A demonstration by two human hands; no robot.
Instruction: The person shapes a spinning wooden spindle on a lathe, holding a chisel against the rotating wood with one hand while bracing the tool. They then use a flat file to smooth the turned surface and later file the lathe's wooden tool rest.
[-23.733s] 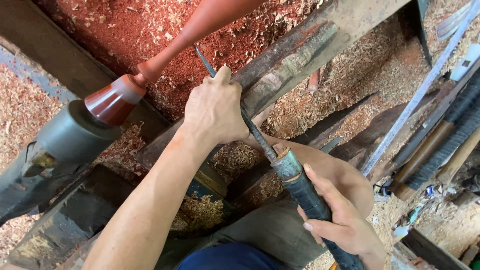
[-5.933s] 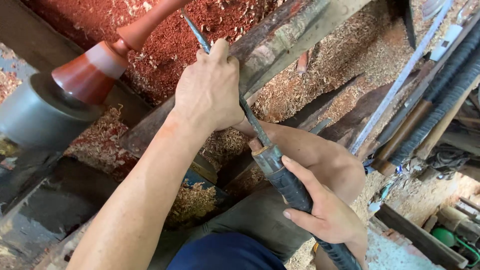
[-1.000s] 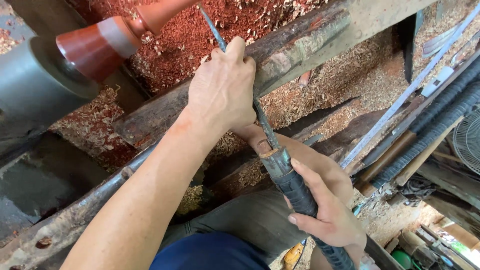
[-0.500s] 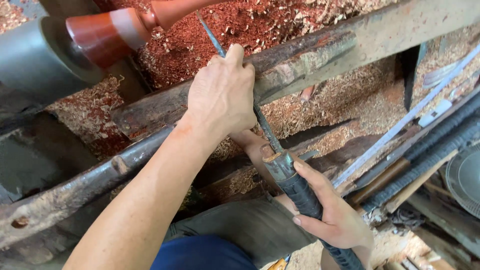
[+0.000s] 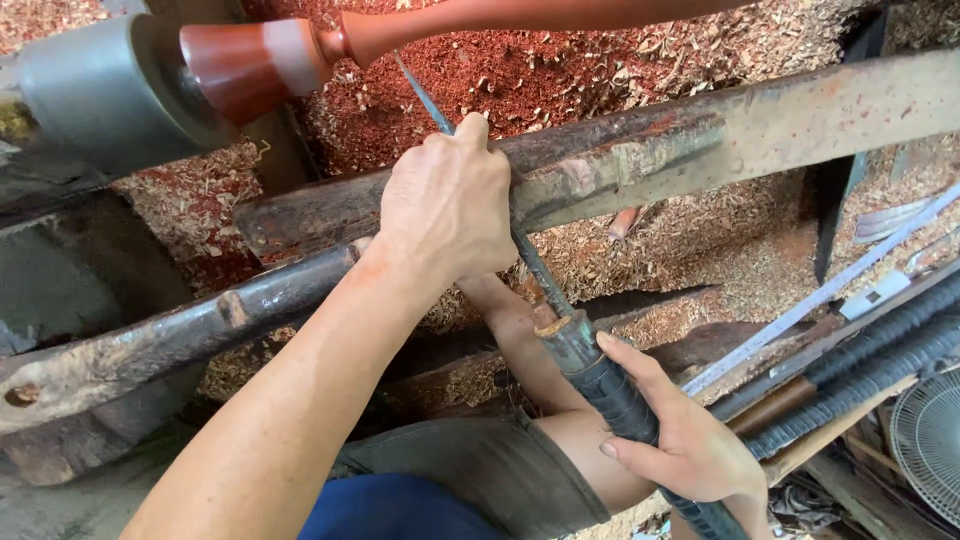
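A reddish-brown wooden spindle sits in a lathe, held by a grey metal chuck at the upper left. A long turning chisel runs from the lower right up to the spindle. My left hand presses the blade down on the worn wooden tool rest. My right hand grips the chisel's black wrapped handle low by my knee. The blade's tip lies just under the spindle's narrow neck.
Red and tan wood shavings cover the bed behind and below the rest. A dark metal bar crosses at the left. Spare tools with ribbed black handles and a thin metal strip lie at right, next to a fan grille.
The view has shifted, so the chuck and spindle sit further right and lower in frame. Both hands keep the same grip on the chisel against the rest.
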